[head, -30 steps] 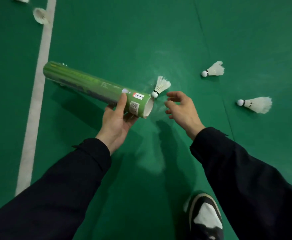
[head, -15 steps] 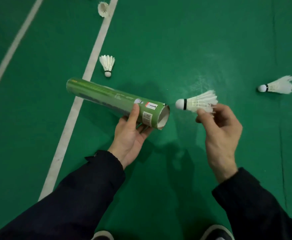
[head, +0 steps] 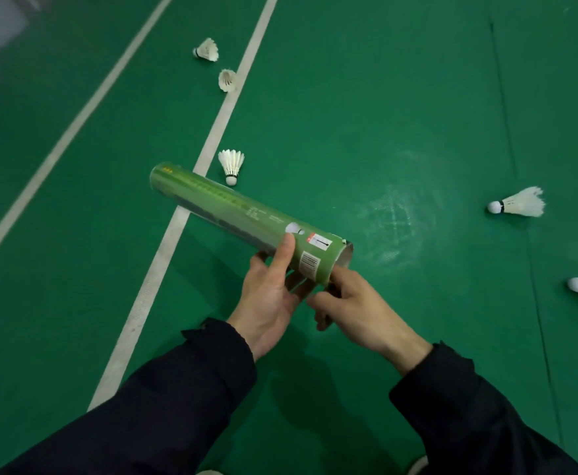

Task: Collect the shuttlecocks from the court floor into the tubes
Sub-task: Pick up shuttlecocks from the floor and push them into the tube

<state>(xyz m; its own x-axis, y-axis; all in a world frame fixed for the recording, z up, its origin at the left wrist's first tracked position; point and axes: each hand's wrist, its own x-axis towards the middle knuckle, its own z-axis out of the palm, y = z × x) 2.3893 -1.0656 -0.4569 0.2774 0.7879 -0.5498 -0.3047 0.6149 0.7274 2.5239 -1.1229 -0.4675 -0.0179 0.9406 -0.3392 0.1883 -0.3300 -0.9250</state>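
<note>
L hand (head: pixel 273 296) grips green shuttlecock tube (head: pixel 246 217) near its mouth; R hand (head: pixel 352 303) curled at rim, prob pushing a hidden shuttle in; keep tube steady, seat cork-first

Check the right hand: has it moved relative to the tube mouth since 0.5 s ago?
Yes. The right hand has closed leftward onto the open mouth of the green tube, which the left hand grips. The shuttlecock it held is no longer visible.
</note>
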